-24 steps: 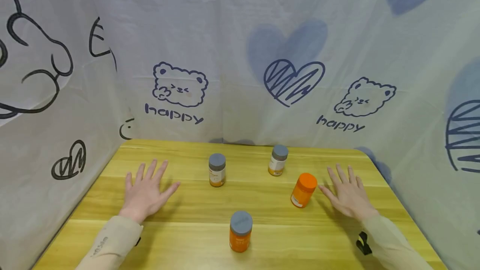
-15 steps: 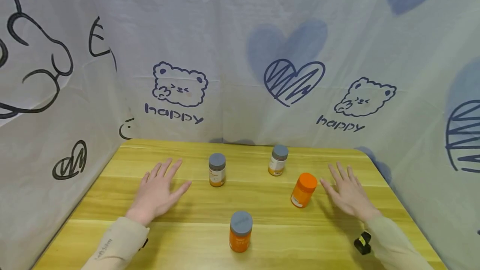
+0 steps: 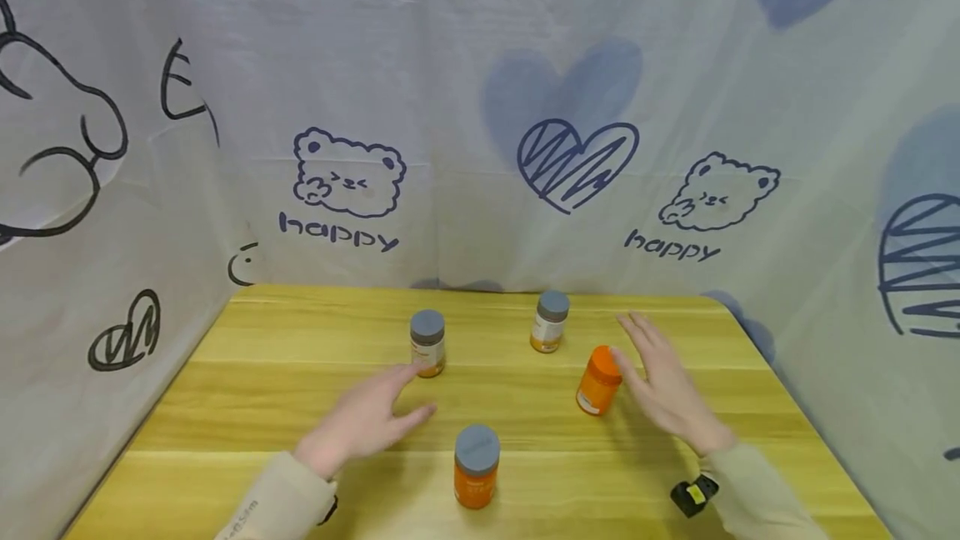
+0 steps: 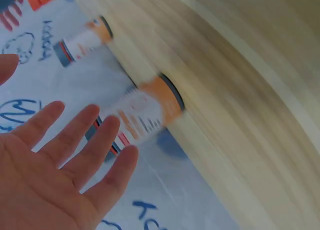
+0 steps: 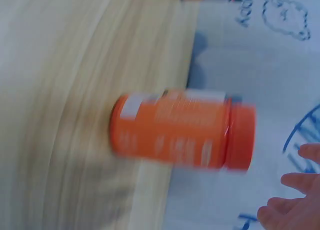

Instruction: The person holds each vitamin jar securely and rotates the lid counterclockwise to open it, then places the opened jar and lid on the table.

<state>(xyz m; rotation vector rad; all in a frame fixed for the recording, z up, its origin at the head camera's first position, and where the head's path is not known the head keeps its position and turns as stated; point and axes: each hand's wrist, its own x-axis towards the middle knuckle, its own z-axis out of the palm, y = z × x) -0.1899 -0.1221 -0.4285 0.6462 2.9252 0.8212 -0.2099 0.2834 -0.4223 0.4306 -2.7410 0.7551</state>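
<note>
Both with fingers extended, left hand point(image 3: 360, 423) hovers near a grey-capped bottle point(image 3: 427, 340), right hand point(image 3: 663, 390) beside an orange-capped bottle point(image 3: 597, 383)

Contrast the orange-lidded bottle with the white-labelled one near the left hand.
The cylindrical orange plastic bottle has an orange lid; the white-labelled cylindrical plastic bottle has a grey lid. The orange bottle's body is mostly orange; the white-labelled bottle's shows a white band above orange. The orange bottle stands near the right hand, the white-labelled bottle near the left hand. Both stand upright, lids on.
</note>
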